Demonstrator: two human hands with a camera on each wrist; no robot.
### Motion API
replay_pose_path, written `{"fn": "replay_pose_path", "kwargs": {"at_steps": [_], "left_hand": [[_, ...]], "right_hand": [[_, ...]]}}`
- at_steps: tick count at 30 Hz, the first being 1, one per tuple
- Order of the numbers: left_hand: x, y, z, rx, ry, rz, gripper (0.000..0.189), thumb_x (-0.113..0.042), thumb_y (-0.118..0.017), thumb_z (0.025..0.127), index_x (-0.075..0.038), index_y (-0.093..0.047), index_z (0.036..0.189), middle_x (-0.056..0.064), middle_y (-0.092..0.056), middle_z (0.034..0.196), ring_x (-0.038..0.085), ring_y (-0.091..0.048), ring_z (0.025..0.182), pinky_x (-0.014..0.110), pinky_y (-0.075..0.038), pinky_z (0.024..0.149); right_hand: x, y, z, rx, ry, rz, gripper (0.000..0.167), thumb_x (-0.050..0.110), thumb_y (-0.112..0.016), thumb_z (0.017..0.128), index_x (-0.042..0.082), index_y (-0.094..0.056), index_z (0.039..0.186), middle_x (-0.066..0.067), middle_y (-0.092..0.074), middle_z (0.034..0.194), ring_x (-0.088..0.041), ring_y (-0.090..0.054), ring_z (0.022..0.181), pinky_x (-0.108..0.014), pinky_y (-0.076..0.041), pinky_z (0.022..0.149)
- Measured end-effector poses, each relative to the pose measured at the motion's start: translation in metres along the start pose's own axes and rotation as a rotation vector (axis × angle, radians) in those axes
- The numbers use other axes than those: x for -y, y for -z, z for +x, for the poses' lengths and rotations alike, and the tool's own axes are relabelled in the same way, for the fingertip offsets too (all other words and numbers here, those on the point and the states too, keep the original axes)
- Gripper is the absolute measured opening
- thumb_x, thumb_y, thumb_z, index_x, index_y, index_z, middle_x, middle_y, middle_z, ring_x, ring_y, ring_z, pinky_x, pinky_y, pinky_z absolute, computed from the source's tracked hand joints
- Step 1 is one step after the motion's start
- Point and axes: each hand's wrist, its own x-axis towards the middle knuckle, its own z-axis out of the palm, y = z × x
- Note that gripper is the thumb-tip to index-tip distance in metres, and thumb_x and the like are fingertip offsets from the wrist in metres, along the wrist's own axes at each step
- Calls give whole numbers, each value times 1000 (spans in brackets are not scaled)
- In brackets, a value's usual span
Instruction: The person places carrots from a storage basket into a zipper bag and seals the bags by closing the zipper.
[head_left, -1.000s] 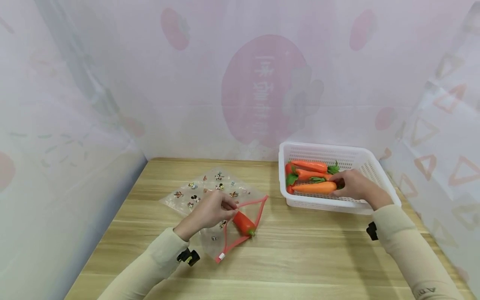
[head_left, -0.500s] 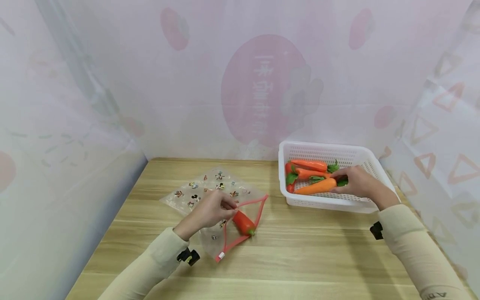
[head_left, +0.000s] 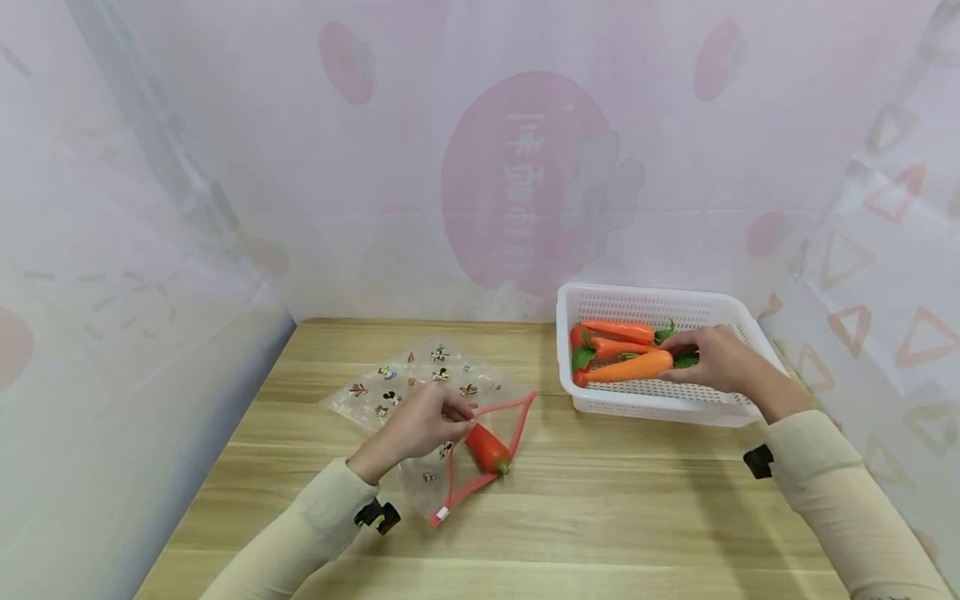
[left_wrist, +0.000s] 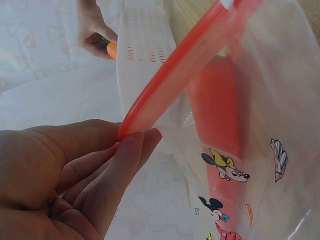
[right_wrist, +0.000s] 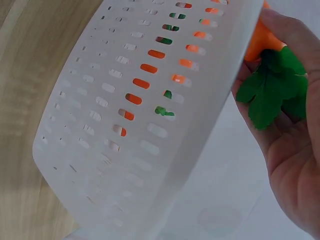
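Note:
My left hand (head_left: 426, 423) pinches the red zip edge of a clear bag (left_wrist: 280, 100) printed with cartoon figures. The bag lies on the table with its mouth spread, and a red pepper (head_left: 487, 447) with a green stem sits inside near the opening. My right hand (head_left: 716, 358) grips an orange carrot (head_left: 630, 367) by its leafy end, just above the white basket (head_left: 645, 406). In the right wrist view the carrot's green leaves (right_wrist: 267, 85) hang between thumb and fingers. Other carrots (head_left: 618, 332) lie in the basket beneath it.
More red vegetables (head_left: 578, 337) with green leaves lie at the basket's left end, partly covered. A wooden table (head_left: 585, 517) bears bag and basket. Printed pale cloth (head_left: 390, 208) walls the back and both sides.
My right hand has raised the carrot's leafy end a little from the basket, and its tip has swung slightly. My left hand and the bag have stayed in place.

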Motion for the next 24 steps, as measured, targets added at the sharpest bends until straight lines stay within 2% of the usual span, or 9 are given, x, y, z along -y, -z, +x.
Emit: {"fn": "replay_pose_path", "kwargs": {"at_steps": [8,12,18,24], "left_hand": [[1,0,1,4,-3,2,7,-7,-79,93,-3,-83,98,3,-80,93,7,-72,79,21,-60,69],[2,0,2,1,-4,17,6,-8,-80,93,-5,-83,97,2,-80,93,6,-71,79,20,-59,69],[0,1,1,3,4,12,8,-8,-79,93,-3,-83,98,2,-80,94,6,-71,79,20,-59,68],[-1,2,0,6,8,2,7,-7,-79,93,-3,-83,98,4,-80,94,7,-71,79,21,-60,68]], "right_hand": [[1,6,-8,-51,-28,51,39,40,-88,87,13,-80,113,4,-80,101,-11,-71,91,-26,-60,82],[3,8,-12,-79,-49,103,42,40,-89,86,12,-80,116,2,-81,104,-5,-69,89,-20,-58,80],[9,10,-16,-90,-62,136,41,38,-90,85,14,-80,117,1,-81,104,-1,-67,87,-19,-57,79],[20,9,-19,-100,-25,143,38,36,-90,85,16,-80,116,4,-81,102,0,-69,88,-20,-58,79]]}}
